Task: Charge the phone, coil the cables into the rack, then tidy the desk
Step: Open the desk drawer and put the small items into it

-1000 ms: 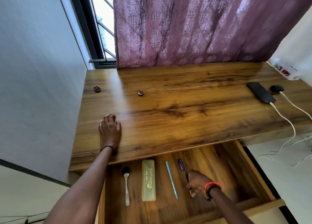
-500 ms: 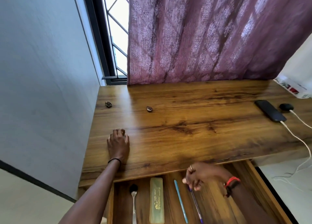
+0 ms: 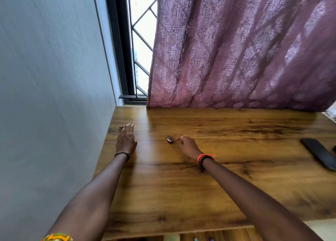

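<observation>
Looks like the tidy-up stage, going by the leftovers on the counter [image 3: 218, 186]. Comes down to one small oval trinket [image 3: 170, 139] out on the bare wood. Just right of it: the right hand [image 3: 187, 145], loosely curled, pinching nothing yet, fingertips seemingly a whisker short of touching, given the blur. Long axis slanted, near end aimed back toward that hand, so probably an easy pinch across the narrow middle. Well left of the trinket, hard by the wall: the left hand [image 3: 126, 141], fingers straight and relaxed, holding nothing, tips reaching a second, darker knobbly bit [image 3: 121, 127]. Can't tell whether touching or just hovering, with part of it hidden behind the fingers. Clearly nearer for the trinket: the right hand, so no point crossing the left over. Far right of the trinket: the phone [image 3: 318, 152], lying flat, cut off by the frame edge. No way to confirm a cable plugged in, plug end out of view. No rack anywhere in shot either. Nearer than the trinket, at the bottom edge: just a sliver of open drawer [image 3: 227, 235], contents too cropped to name. No telling the nature of either little thing.
</observation>
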`<state>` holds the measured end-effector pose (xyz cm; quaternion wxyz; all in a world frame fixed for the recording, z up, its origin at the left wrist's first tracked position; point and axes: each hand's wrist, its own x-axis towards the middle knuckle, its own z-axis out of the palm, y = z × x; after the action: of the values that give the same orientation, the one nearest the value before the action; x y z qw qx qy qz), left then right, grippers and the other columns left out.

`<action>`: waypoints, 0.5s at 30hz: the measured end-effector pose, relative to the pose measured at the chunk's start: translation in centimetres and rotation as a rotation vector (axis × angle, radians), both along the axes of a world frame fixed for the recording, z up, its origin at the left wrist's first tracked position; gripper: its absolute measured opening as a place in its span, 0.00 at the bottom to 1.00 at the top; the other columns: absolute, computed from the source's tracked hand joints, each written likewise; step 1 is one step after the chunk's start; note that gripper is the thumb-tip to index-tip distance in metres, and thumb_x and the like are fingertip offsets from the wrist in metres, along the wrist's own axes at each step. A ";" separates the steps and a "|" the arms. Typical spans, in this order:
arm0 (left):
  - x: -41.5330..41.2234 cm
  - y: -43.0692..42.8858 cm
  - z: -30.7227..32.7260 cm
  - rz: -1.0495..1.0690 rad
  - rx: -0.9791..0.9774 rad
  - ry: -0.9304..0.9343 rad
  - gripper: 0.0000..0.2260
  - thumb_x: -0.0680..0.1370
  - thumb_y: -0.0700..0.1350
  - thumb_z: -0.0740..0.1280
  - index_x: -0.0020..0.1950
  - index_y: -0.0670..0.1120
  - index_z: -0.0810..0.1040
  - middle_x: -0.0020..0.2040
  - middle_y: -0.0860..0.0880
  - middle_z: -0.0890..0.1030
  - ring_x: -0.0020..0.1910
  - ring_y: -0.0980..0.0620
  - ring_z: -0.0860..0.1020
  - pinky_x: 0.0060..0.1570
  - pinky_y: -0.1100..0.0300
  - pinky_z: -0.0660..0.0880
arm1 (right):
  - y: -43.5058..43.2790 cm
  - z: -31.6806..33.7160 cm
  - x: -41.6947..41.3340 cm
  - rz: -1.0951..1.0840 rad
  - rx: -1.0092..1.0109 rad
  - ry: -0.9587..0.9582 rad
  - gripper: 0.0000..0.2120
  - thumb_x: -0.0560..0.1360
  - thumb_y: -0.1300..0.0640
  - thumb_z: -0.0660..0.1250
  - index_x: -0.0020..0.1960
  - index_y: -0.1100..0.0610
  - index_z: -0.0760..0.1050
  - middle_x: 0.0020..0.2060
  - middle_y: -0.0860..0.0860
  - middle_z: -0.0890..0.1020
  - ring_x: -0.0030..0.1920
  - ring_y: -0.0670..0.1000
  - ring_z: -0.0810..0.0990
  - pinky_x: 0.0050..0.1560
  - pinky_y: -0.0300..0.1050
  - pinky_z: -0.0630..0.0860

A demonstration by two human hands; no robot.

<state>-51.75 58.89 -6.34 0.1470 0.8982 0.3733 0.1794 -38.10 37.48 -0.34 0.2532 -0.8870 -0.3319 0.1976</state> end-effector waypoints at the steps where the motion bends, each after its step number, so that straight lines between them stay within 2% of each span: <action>1: 0.6 0.9 -0.4 0.016 -0.008 0.031 0.24 0.76 0.37 0.59 0.73 0.42 0.63 0.71 0.41 0.65 0.70 0.40 0.64 0.69 0.49 0.62 | 1.1 -0.3 0.2 0.052 -0.008 -0.048 0.17 0.76 0.66 0.55 0.61 0.60 0.75 0.57 0.60 0.79 0.60 0.58 0.75 0.57 0.45 0.69; 4: 1.7 2.6 -1.5 0.064 -0.016 0.145 0.26 0.78 0.40 0.57 0.76 0.46 0.56 0.76 0.43 0.57 0.75 0.42 0.55 0.73 0.50 0.54 | 3.8 -2.1 1.0 0.162 -0.054 -0.120 0.24 0.75 0.68 0.53 0.69 0.55 0.69 0.62 0.60 0.74 0.64 0.61 0.70 0.64 0.47 0.66; 7: 2.1 3.5 -2.1 0.133 -0.031 0.209 0.22 0.79 0.41 0.58 0.73 0.44 0.62 0.74 0.39 0.60 0.72 0.40 0.59 0.69 0.48 0.59 | 5.2 -3.5 1.2 0.245 -0.124 -0.207 0.25 0.77 0.66 0.52 0.73 0.52 0.63 0.61 0.58 0.71 0.62 0.62 0.68 0.64 0.50 0.65; 10: 2.0 4.2 -2.3 0.117 0.017 0.142 0.16 0.75 0.36 0.62 0.63 0.40 0.72 0.64 0.38 0.69 0.60 0.38 0.70 0.59 0.49 0.69 | 5.6 -3.9 1.1 0.299 -0.107 -0.309 0.19 0.77 0.65 0.54 0.66 0.57 0.70 0.59 0.58 0.72 0.61 0.61 0.68 0.62 0.52 0.67; 12: 1.9 4.5 -2.1 0.092 0.015 0.093 0.14 0.73 0.32 0.63 0.59 0.39 0.74 0.59 0.38 0.71 0.56 0.38 0.70 0.57 0.50 0.69 | 5.5 -4.0 1.1 0.319 -0.088 -0.323 0.14 0.76 0.66 0.56 0.59 0.60 0.73 0.58 0.58 0.73 0.60 0.61 0.69 0.61 0.51 0.67; 15: 1.8 4.5 -1.1 0.150 -0.091 -0.036 0.15 0.75 0.34 0.64 0.63 0.39 0.73 0.58 0.36 0.71 0.56 0.36 0.70 0.58 0.50 0.67 | 5.0 -3.9 1.3 0.281 -0.040 -0.293 0.11 0.75 0.67 0.58 0.54 0.62 0.74 0.55 0.59 0.74 0.58 0.60 0.71 0.59 0.49 0.67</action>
<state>-49.96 63.36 -7.42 0.1804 0.8567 0.4446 0.1892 -36.81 42.48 -4.24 0.1544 -0.8561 -0.4816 0.1062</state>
